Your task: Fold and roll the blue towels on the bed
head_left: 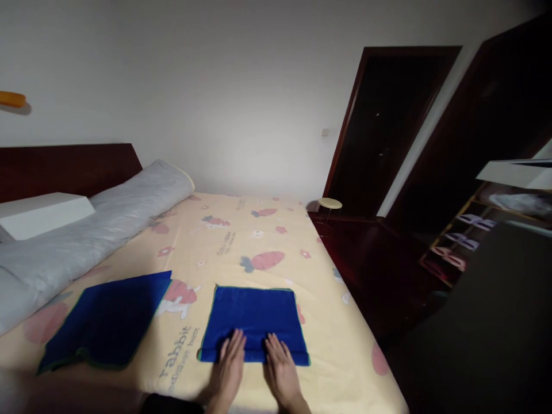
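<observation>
Left cloth: a blue cloth lies on the bed, below the grey bedding.
Left hand: the left hand presses flat, fingers nearly together, on the near rolled edge of the flat blue cloth.
Right hand: the right hand presses there also, fingers slightly apart.

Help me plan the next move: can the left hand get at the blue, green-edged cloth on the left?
Probably yes: only yellow patterned bedsheet lies between the left hand and that cloth, though its fingers rest on another blue, green-edged cloth.
</observation>
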Available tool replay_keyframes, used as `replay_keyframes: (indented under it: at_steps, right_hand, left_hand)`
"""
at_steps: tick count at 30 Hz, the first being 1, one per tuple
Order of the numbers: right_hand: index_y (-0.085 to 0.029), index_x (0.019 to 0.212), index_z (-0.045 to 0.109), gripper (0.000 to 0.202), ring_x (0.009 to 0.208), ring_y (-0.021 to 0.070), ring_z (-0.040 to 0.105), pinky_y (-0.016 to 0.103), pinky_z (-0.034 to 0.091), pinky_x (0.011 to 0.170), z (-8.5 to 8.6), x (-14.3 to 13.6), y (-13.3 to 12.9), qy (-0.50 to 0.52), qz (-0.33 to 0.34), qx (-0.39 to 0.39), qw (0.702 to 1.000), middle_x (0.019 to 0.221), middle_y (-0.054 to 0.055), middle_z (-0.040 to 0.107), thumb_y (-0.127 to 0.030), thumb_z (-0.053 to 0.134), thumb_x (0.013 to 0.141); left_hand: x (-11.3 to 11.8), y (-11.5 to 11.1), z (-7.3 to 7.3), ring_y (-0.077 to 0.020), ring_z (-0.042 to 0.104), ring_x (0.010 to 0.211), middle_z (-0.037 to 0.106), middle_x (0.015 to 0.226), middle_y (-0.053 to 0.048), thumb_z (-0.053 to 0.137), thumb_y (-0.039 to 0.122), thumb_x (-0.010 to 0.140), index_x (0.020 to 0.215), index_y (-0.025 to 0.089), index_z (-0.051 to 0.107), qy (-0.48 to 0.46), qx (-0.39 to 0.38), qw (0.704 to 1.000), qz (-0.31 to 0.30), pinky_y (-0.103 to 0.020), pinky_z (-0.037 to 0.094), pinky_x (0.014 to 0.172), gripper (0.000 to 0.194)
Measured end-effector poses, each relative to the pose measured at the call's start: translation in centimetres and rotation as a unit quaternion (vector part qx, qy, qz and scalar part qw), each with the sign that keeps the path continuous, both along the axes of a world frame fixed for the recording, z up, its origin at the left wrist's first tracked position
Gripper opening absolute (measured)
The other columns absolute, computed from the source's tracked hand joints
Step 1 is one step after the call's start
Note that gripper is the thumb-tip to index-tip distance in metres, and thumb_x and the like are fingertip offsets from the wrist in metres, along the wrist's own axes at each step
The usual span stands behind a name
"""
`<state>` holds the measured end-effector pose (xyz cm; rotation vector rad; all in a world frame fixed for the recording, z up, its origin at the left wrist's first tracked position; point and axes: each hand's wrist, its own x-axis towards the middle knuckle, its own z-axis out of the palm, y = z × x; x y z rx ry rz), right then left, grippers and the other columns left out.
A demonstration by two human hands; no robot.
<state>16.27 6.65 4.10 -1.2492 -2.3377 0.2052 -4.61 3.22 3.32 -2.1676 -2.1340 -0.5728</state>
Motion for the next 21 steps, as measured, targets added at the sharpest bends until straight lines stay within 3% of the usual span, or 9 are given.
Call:
replay_keyframes:
  at_steps: [2,4,10,12,14,19,21]
  right_hand:
    - [-0.022,0.142,0.046,0.046,0.137,0.0211,0.042,0.040,0.036,0.112,0.4,-2.2,-0.1,0.002,0.045,-0.025,0.999,0.145,0.006,0.049,-0.032,0.031,0.100]
    - [-0.023,0.140,0.050,0.046,0.135,0.0219,0.044,0.041,0.037,0.112,0.3,-2.5,0.3,0.000,0.031,-0.043,0.999,0.143,0.007,0.051,-0.035,0.030,0.100]
    - [-0.021,0.138,0.052,0.051,0.136,0.0270,0.042,0.048,0.035,0.111,-1.6,4.8,2.5,-0.022,-0.135,-0.027,0.990,0.145,0.009,0.048,-0.046,0.032,0.099]
    - [-0.019,0.137,0.053,0.052,0.137,0.0284,0.041,0.049,0.034,0.112,-1.7,5.7,2.7,-0.022,-0.149,-0.018,0.988,0.146,0.011,0.047,-0.048,0.034,0.098]
    - [-0.018,0.138,0.053,0.051,0.138,0.0278,0.039,0.049,0.033,0.113,-1.1,4.2,2.5,-0.015,-0.132,-0.010,0.991,0.147,0.010,0.044,-0.044,0.034,0.099]
    - [-0.022,0.143,0.046,0.048,0.139,0.0207,0.037,0.039,0.032,0.114,0.7,-3.2,1.9,-0.014,0.033,-0.063,0.997,0.149,0.006,0.043,-0.030,0.034,0.097]
    - [-0.024,0.143,0.046,0.048,0.139,0.0211,0.039,0.040,0.032,0.114,0.7,-3.8,2.2,-0.013,0.035,-0.087,0.996,0.148,0.005,0.045,-0.034,0.036,0.096]
  left_hand:
    - [1.9,0.5,-0.4,-0.0135,0.048,0.133,0.053,0.144,-0.001,0.028,0.021,0.095,0.140,0.028,0.047,-0.005,-0.014,0.996,-0.082,-0.033,0.042,0.109,0.050]
    - [1.9,0.7,-0.7,-0.0146,0.047,0.134,0.050,0.147,-0.001,0.029,0.025,0.096,0.143,0.030,0.042,-0.003,-0.027,0.996,-0.088,-0.036,0.041,0.110,0.049]
    - [-5.4,-0.6,-0.3,-0.0244,0.036,0.142,0.037,0.154,-0.005,0.031,0.040,0.096,0.145,0.028,0.036,0.038,-0.062,0.992,0.101,-0.054,0.030,0.114,0.051]
    - [-6.2,-0.7,-0.1,-0.0264,0.035,0.143,0.036,0.155,-0.007,0.031,0.037,0.095,0.145,0.026,0.037,0.054,-0.048,0.989,0.131,-0.058,0.024,0.116,0.051]
    - [-4.9,-0.3,-0.1,-0.0254,0.034,0.143,0.035,0.155,-0.006,0.027,0.029,0.096,0.145,0.027,0.036,0.054,-0.026,0.990,0.126,-0.058,0.022,0.117,0.051]
    - [1.6,2.1,-0.5,-0.0165,0.040,0.139,0.043,0.151,-0.002,0.027,0.023,0.096,0.146,0.027,0.034,0.022,-0.041,0.996,-0.076,-0.036,0.036,0.113,0.051]
    - [1.9,2.8,-0.5,-0.0166,0.042,0.138,0.043,0.151,-0.002,0.027,0.028,0.097,0.146,0.028,0.035,0.015,-0.061,0.994,-0.094,-0.036,0.037,0.113,0.050]
